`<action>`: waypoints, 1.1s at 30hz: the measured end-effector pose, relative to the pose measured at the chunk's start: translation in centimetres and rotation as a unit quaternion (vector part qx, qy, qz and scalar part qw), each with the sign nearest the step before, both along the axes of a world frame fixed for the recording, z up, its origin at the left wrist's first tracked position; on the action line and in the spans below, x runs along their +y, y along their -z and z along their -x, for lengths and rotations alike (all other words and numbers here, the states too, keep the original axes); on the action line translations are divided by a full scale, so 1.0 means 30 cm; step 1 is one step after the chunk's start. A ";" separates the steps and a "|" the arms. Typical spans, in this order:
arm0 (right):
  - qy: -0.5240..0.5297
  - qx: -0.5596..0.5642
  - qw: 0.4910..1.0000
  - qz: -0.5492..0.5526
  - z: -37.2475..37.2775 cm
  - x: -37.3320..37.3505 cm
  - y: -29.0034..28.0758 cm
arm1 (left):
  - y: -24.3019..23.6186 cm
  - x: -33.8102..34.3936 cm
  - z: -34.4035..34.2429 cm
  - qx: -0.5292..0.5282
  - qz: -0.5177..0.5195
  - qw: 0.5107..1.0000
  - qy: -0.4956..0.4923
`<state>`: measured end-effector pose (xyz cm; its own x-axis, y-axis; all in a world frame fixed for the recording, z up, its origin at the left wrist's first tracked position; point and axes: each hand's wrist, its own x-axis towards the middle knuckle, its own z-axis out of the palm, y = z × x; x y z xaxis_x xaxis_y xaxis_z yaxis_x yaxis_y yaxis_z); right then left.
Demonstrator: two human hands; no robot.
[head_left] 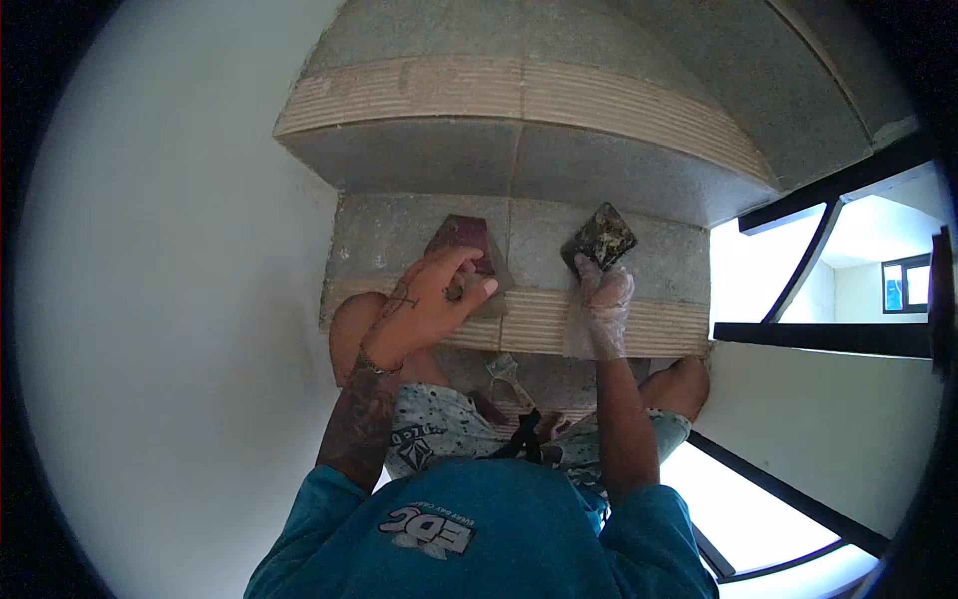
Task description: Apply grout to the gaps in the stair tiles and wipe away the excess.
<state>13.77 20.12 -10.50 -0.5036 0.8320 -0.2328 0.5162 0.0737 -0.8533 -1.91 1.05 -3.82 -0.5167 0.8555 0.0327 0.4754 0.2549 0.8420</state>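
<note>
Teal shirt cloth (549, 524), nearest the camera, covers my chest; beyond it both forearms reach to a grey stair tread (369, 240) edged with a pale ribbed strip (654, 317). My right hand (604, 299), in a clear, loose plastic glove, is closed on the near corner of a dark square piece (606, 236), thumb uppermost, the piece turned cornerwise over the tread; whether its underside touches the tile I cannot tell. My left hand (424, 299), bare, lies with fingers half curled and thumb extended at the near end of a maroon piece (463, 232) on the tread; whether the fingers pinch it or merely rest there is hidden.

Handling, by judgement: the dark square should be light enough for one hand and fairly stiff, since it shows no sag from a one-corner hold. Its surface may be slick or crumbly, and the thin film could slide, so opposite edges would give a surer hold than one corner. The maroon piece is probably light too, best taken by its sides.

Appearance: the square is nearly black, mottled with pale and yellowish flecks; the maroon piece is flat-topped, straight-edged and matt.
</note>
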 end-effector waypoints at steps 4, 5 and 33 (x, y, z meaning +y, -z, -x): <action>-0.140 0.102 0.955 -0.239 -0.036 -0.014 0.186 | -0.008 0.003 0.002 -0.006 0.002 1.000 0.016; -0.142 0.093 0.956 -0.241 -0.065 0.031 0.244 | -0.001 0.012 0.003 -0.013 0.002 1.000 0.015; -0.014 0.732 0.260 0.629 -0.081 -0.174 -0.292 | -0.006 0.008 0.013 -0.020 0.013 0.999 0.032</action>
<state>16.21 14.89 -1.74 -0.8210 0.5520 0.1455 -0.4164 -0.7534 0.5088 -2.29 1.28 -3.63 -0.4609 0.8874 -0.0096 0.4580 0.2471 0.8539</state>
